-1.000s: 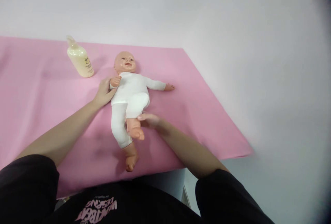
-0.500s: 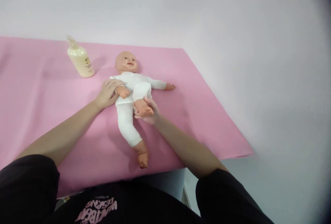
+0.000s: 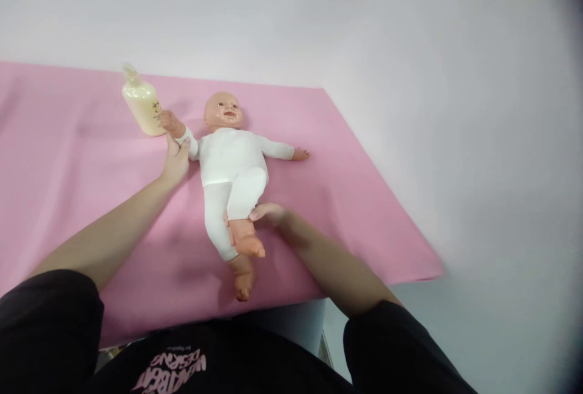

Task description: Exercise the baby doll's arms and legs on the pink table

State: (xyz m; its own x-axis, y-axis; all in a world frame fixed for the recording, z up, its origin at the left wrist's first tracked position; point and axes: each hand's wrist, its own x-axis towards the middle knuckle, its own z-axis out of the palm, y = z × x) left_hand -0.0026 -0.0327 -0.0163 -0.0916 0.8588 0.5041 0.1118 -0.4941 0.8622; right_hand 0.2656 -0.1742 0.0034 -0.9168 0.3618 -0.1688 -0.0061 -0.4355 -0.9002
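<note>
While the plastic baby doll in white clothes (image 3: 232,163) lies face-up on the pink-covered worktop (image 3: 68,163), our left hand (image 3: 175,160) grips its wrist and our right hand (image 3: 266,215) its ankle.

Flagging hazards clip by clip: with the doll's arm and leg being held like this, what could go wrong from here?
1. The doll's raised hand is right against the cream bottle; pushing that arm further with the left hand could tip the bottle over.
2. The doll's lower foot lies close to the near edge of the pink cloth; a pull by the right hand, at the bent leg, might slide the doll toward the edge.
</note>
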